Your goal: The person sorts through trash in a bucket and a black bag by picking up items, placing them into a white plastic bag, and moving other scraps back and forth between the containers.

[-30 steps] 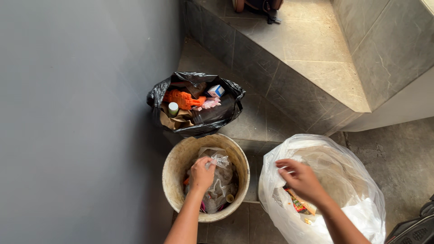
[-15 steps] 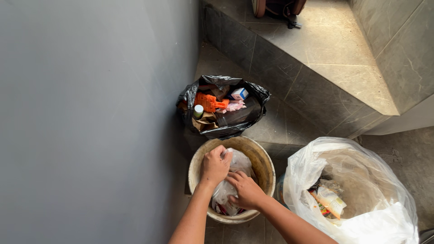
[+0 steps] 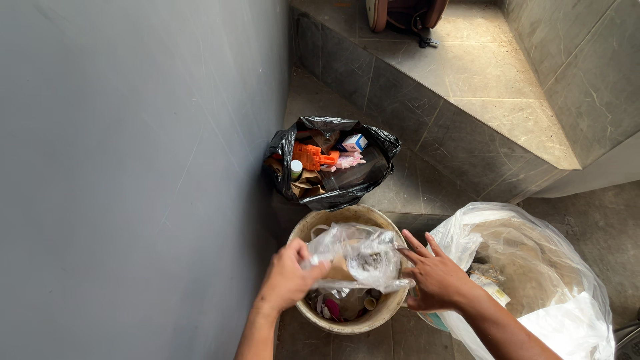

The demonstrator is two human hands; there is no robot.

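Note:
A crumpled clear plastic bag [image 3: 360,257] with something brown inside hangs over a round beige bin [image 3: 347,323]. My left hand [image 3: 288,277] grips the bag's left end. On the bag's right side is my right hand [image 3: 433,279], fingers spread and touching its edge. Small bits of rubbish lie at the bottom of the bin, under the bag. The big white translucent sack [image 3: 533,280] stands open just right of my right hand.
A black rubbish bag [image 3: 373,177] holding orange and cardboard pieces sits beyond the bin against a grey wall [image 3: 133,167]. Tiled steps [image 3: 467,80] rise at the back right, with a dark object on the upper step.
Both hands have lifted the clear plastic bag up out of the bin. The right hand came over from the white sack and now spreads beside the bag.

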